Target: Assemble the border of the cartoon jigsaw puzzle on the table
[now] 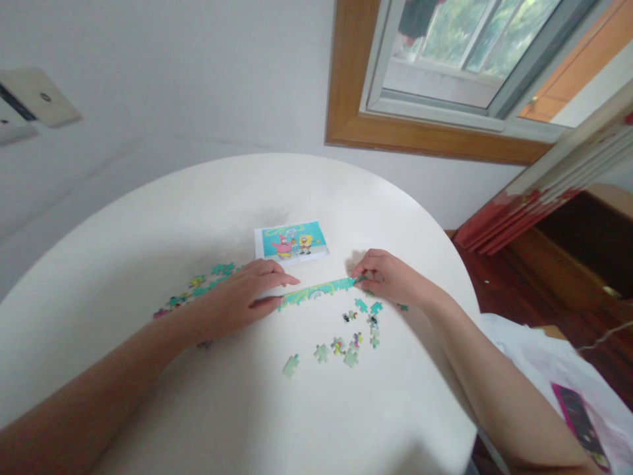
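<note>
A joined strip of jigsaw puzzle pieces [316, 291], teal with pale yellow-green swirls, lies across the middle of the white round table [237, 415]. My left hand [260, 287] rests at the strip's left end, thumb and fingers apart, the thumb tip beside its edge. At the right end, my right hand [383, 274] pinches a small teal puzzle piece [360, 280] against the strip; the fingers partly cover it. Beyond the strip lies a flat picture box [293, 241] with a pink and a yellow cartoon figure on a teal ground.
Several loose puzzle pieces [351, 357] are scattered nearer me, below the strip and my right hand. A pile of pieces [198, 282] lies at the left, partly behind my left forearm. A wall and a wood-framed window [346, 125] stand beyond the table.
</note>
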`<state>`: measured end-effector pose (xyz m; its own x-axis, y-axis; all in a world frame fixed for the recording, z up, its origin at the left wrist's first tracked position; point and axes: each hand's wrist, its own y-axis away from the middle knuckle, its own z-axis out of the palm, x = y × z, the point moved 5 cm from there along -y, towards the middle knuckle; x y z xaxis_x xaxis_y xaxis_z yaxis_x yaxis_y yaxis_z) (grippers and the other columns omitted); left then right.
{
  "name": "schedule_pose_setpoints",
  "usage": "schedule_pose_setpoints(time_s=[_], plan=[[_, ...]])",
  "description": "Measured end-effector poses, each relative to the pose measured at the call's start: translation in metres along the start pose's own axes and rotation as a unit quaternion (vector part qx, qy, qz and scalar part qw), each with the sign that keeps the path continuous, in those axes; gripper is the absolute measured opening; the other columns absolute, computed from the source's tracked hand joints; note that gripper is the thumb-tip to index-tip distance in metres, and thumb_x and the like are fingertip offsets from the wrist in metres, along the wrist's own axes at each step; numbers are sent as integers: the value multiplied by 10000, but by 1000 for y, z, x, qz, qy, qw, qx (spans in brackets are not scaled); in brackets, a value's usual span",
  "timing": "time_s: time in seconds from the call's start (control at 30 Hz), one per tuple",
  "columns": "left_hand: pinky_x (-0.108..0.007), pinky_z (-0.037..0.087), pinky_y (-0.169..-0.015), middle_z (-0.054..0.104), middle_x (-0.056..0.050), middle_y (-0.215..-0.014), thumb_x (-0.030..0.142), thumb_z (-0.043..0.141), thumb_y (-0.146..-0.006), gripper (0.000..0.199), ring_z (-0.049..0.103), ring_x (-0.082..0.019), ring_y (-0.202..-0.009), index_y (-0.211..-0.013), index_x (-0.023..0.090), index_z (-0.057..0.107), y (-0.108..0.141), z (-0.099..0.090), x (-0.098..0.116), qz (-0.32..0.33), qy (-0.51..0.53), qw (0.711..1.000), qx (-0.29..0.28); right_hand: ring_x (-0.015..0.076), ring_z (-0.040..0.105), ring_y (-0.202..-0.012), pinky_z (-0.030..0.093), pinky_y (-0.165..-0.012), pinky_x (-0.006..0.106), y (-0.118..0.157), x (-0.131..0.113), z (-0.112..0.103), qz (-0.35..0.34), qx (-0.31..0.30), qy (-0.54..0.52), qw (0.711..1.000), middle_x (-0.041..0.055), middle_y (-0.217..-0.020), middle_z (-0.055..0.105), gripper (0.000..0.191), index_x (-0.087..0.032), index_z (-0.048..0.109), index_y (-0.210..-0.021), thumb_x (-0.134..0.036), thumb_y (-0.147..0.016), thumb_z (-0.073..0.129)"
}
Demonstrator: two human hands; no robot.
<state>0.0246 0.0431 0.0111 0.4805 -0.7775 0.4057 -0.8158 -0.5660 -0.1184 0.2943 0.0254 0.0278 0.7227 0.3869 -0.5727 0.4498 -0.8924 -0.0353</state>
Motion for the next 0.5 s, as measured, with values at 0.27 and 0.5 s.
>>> schedule_pose_setpoints(time_s=[0.27, 0.5], plan=[[-332, 421, -1016, 585, -59, -1176, 256, 452, -1001, 329, 538, -209, -1140, -1303, 250, 582, -1, -1, 1, -4, 2, 1000, -8, 179, 594, -873, 486, -836, 325, 1, -2, 0, -2, -6, -6, 1000, 64, -926, 647, 187, -187, 740, -950, -100, -803, 664], [-366, 453, -989, 592, -71, -1143, 224, 435, -1002, 329, 553, -217, -1094, -1278, 236, 614, -2, -9, 15, 6, -27, 999, 33, 169, 585, -801, 482, -743, 293, 1, -6, -1, 10, -9, -7, 1000, 66, -912, 630, 185, -175, 750, -953, -103, -806, 664]])
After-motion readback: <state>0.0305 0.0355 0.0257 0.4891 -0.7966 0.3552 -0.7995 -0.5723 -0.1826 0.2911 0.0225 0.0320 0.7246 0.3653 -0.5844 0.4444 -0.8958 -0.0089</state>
